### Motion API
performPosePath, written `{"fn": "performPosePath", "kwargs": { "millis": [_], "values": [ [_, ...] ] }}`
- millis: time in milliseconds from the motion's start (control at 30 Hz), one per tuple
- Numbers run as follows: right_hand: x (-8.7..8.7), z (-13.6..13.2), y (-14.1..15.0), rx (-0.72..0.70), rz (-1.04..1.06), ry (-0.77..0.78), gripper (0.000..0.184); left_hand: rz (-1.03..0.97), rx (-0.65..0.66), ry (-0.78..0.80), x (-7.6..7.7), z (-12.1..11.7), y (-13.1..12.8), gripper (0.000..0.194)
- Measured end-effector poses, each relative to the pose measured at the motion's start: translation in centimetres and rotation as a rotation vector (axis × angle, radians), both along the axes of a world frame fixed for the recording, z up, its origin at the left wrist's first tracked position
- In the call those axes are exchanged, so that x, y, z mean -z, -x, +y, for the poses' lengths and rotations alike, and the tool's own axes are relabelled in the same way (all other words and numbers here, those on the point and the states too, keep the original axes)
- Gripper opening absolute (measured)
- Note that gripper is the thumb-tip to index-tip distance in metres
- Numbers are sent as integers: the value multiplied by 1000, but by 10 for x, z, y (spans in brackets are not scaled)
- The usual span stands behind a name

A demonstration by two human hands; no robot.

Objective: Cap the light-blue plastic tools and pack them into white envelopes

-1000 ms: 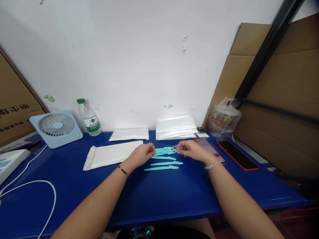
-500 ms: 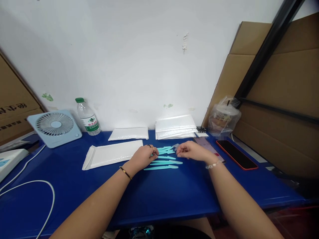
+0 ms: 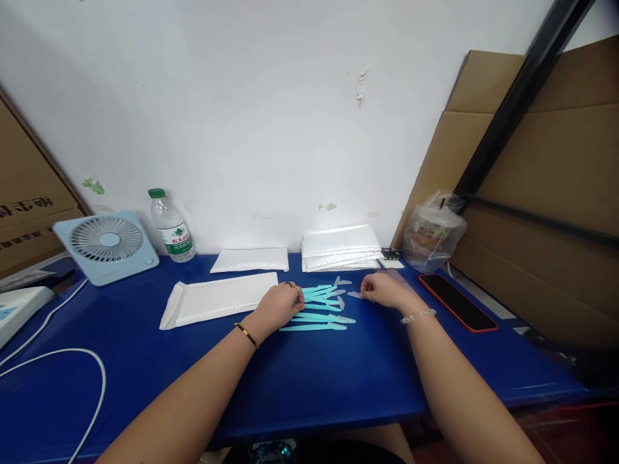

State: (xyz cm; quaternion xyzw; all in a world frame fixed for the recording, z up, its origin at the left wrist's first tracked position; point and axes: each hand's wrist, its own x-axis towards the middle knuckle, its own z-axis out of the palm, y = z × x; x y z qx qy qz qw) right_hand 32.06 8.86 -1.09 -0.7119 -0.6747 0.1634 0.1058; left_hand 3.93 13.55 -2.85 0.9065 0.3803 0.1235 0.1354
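Several slim turquoise eyebrow razors (image 3: 319, 318) lie side by side on the blue table, some crossing each other. My left hand (image 3: 281, 305) rests at their left ends with fingers closed; its fingertips hide what they may pinch. Small translucent blade caps (image 3: 341, 301) lie by the right ends of the upper razors. To the right, my right hand (image 3: 383, 290) pinches another translucent blade cap (image 3: 354, 294), whose tip points left. A white padded envelope (image 3: 225, 298) lies flat just left of my left hand.
Behind are a second white envelope (image 3: 250, 259) and a stack of white envelopes (image 3: 341, 248). A fan (image 3: 109, 248) and a water bottle (image 3: 173, 229) stand left. On the right are a phone (image 3: 457, 301) and a bagged cup (image 3: 432, 235). A white cable (image 3: 102, 380) crosses the left side.
My right hand has moved right, away from the razors, with a blade cap in its fingers. More loose caps show by the razor ends. My left hand has hardly moved.
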Motion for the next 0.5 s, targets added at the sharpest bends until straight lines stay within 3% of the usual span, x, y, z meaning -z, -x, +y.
{"fn": "performPosePath", "kwargs": {
  "millis": [267,500],
  "values": [
    [0,-1,-4,18,172,20,4,-275,-45,281,-3,1,6,21],
    [-10,-2,12,28,1079,-302,33,-389,-24,439,1,7,5,30]
  ]
}}
